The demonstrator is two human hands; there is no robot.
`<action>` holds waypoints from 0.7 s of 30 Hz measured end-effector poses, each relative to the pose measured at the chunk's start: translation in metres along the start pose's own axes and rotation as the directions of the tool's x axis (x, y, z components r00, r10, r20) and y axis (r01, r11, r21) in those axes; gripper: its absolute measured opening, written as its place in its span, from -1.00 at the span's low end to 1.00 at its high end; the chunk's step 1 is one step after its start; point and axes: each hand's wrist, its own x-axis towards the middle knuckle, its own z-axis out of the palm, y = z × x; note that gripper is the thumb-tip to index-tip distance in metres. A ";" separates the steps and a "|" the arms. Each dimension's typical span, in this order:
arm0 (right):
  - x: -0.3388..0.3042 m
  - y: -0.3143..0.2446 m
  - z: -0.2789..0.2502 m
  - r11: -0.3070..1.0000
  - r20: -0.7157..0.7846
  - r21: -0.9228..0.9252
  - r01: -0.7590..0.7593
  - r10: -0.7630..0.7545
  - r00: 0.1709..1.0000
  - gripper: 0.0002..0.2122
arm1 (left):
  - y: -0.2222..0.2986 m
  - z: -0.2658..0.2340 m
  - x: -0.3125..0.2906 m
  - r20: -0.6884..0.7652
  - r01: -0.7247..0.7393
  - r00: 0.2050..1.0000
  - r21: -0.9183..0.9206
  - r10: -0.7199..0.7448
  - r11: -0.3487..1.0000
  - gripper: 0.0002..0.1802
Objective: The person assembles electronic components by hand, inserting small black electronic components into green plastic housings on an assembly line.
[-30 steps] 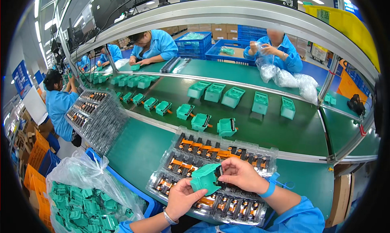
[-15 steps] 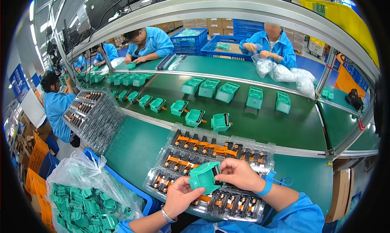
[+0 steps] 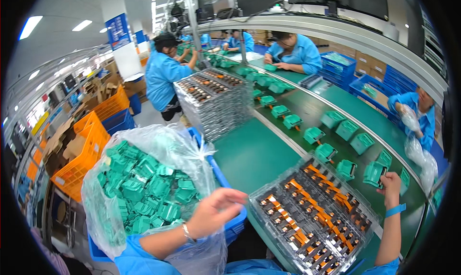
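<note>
My right hand (image 3: 391, 185) is out over the belt at the right, its fingers closed on the edge of a green plastic housing (image 3: 372, 173) with a dark part on its side. Empty and a little smeared by motion, my left hand (image 3: 217, 213) has its fingers stretched out beside the clear bag (image 3: 158, 136) of loose green housings (image 3: 144, 186). Between my arms lies a clear plastic tray (image 3: 257, 198) of small black parts with orange flex ribbons (image 3: 288, 217).
Several green housings (image 3: 326, 152) stand in rows along the dark green belt (image 3: 307, 113). A tall stack of clear trays (image 3: 218, 112) rises at the bench's far end. Orange crates (image 3: 86, 155) stand on the left. Co-workers in blue sit across and farther along the line.
The view has swung left. My right hand has carried the green housing from above the tray out to the belt. My left hand has let go of it and moved towards the bag.
</note>
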 end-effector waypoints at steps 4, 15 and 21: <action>0.040 0.055 0.000 0.962 0.072 -0.126 -0.242 0.252 0.965 -0.87 | -0.021 -0.108 -0.019 -0.480 0.136 0.873 0.405 0.084 0.904 -0.76; 0.045 0.053 0.024 0.901 0.128 -0.205 -0.382 0.412 0.902 -0.88 | -0.108 -0.214 -0.031 -0.536 0.544 0.839 0.828 -0.094 0.137 -0.03; 0.006 0.006 0.015 0.985 0.069 -0.145 -0.094 0.105 0.992 -0.82 | -0.111 -0.198 -0.012 -0.573 0.566 0.818 0.819 -0.055 -0.095 0.24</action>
